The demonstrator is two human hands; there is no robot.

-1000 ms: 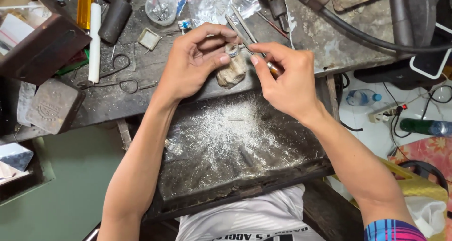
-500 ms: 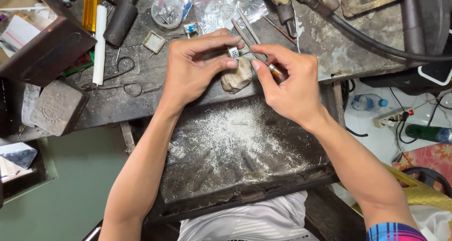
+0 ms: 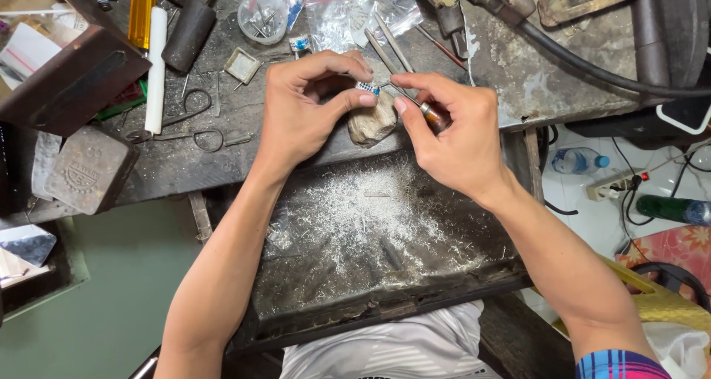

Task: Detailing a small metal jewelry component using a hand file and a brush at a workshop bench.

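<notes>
Two hands over one wooden peg [image 3: 372, 123], left hand [image 3: 304, 108] fingers pinching one small piece [image 3: 368, 88], right hand [image 3: 452, 138] fingers gripping one tool [image 3: 424, 111].

The bench [image 3: 222, 164] is dark, rough, scuffed metal. The tray [image 3: 385, 305] is matt and dusted with pale shiny filings [image 3: 370, 208]. The peg [image 3: 372, 123] is worn raw wood. Bags [image 3: 333, 16] are clear glossy plastic; the scissors [image 3: 185, 127] dull steel.
</notes>
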